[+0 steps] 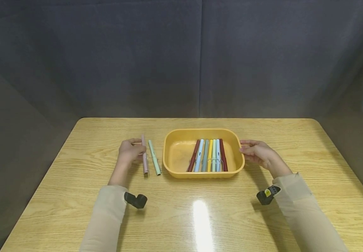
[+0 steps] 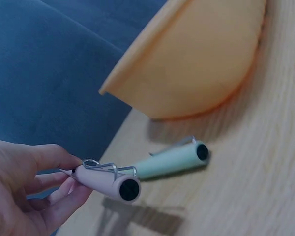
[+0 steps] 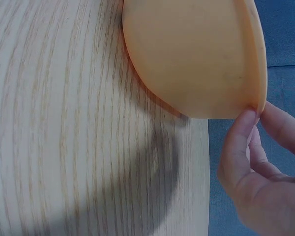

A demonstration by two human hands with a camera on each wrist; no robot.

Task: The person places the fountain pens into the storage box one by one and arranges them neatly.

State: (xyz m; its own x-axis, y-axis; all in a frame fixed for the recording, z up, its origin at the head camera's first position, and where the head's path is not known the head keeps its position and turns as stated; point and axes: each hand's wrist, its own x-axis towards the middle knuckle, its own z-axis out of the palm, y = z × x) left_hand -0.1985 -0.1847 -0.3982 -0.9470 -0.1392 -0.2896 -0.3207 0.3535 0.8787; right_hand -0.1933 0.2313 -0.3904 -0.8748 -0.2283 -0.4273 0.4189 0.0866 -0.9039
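Note:
My left hand [image 1: 130,151] pinches a pale pink pen [image 1: 145,162] with a wire clip between thumb and fingers. In the left wrist view the pen [image 2: 107,183] is held above the table, its shadow below it. Beside it a mint green pen [image 1: 154,158] lies on the wood, left of a yellow plastic tray [image 1: 174,154]. My right hand [image 1: 258,153] pinches the tray's right rim, thumb on the outside in the right wrist view. Several pens line the tray's right half: dark red ones at both ends, with light blue, grey-green, yellow [image 1: 210,155] and mint between.
The wooden table [image 1: 169,217] ends in a rounded far edge, with dark curtains [image 1: 137,63] behind and at the sides. A small black wrist camera [image 1: 136,201] sits at the left cuff and another camera [image 1: 267,196] at the right. Light glares off the front middle of the table.

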